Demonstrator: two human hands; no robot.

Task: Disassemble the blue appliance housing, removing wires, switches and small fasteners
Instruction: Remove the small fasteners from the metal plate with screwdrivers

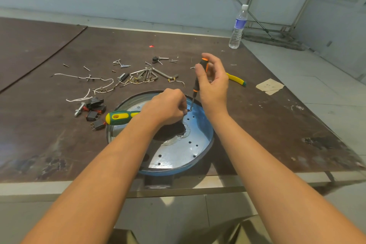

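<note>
A dark brown tabletop (pixel 257 109) stands in a room with pale walls. A water bottle (pixel 237 27) stands at the far edge. White wires (pixel 87 79) and black switches (pixel 95 109) lie near the round blue housing (pixel 198 144) at the front edge. The left hand (pixel 168 108) has its fingers curled round a green and yellow screwdriver (pixel 120 117). The right hand (pixel 213 79) holds a black and orange screwdriver (pixel 200 73) in its fingers, tip down in the housing.

Your open way in is from the right: bare table (pixel 277 125) lies beside the blue housing (pixel 207 134), with only the yellow tool (pixel 235 79) and paper scrap (pixel 270 86) farther back. On the left, the green screwdriver (pixel 120 117) juts from your left hand (pixel 164 107), just beside the switches (pixel 96 110). Wires (pixel 89 89) and hex keys (pixel 147 74) crowd the far side. The orange-black screwdriver (pixel 196 85) in your right hand (pixel 213 83) stands nearly upright over the far rim.
</note>
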